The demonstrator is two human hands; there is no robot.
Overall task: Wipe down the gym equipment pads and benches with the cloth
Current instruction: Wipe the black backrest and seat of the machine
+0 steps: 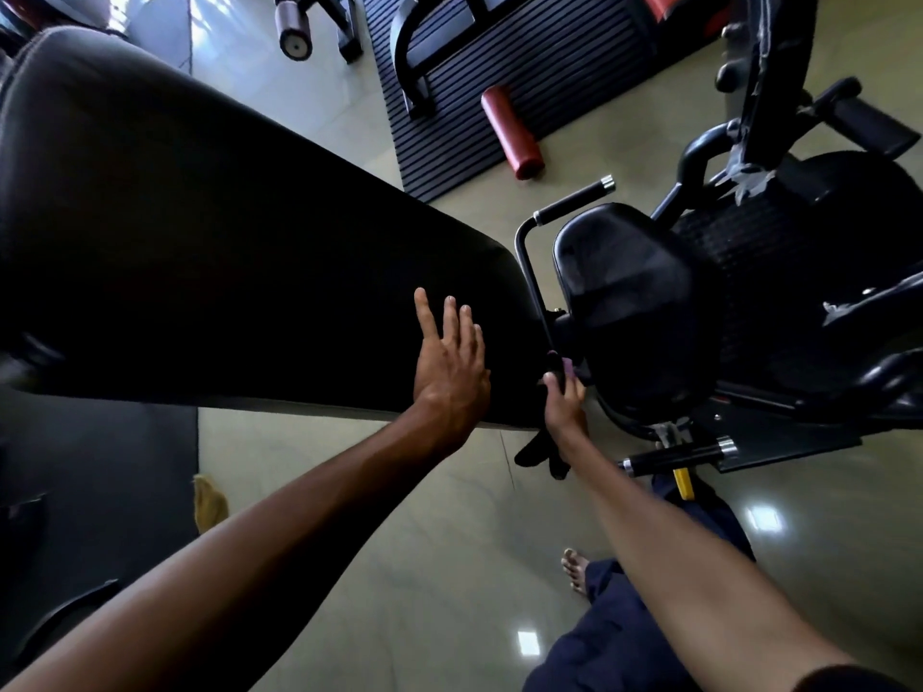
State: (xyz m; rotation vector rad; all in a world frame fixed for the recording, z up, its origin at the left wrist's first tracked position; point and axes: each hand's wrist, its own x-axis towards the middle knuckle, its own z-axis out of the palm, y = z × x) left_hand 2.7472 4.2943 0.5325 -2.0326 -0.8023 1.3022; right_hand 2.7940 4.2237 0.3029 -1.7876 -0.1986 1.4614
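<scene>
A long black bench pad [225,242] runs from the upper left toward the middle. My left hand [449,362] lies flat on its near end, fingers straight. My right hand [564,397] grips a dark cloth [542,452] with a small purple patch showing at the fingers. The cloth hangs down below the hand, in the gap between the bench pad and a black seat pad [629,302]. The fingers of that hand are partly hidden by the cloth and the frame.
A black handle bar with chrome end [574,199] stands beside the seat. A red foam roller [512,132] lies on a ribbed black mat [549,57]. A yellow cloth [210,501] lies on the tiled floor at left. My foot [574,569] is below.
</scene>
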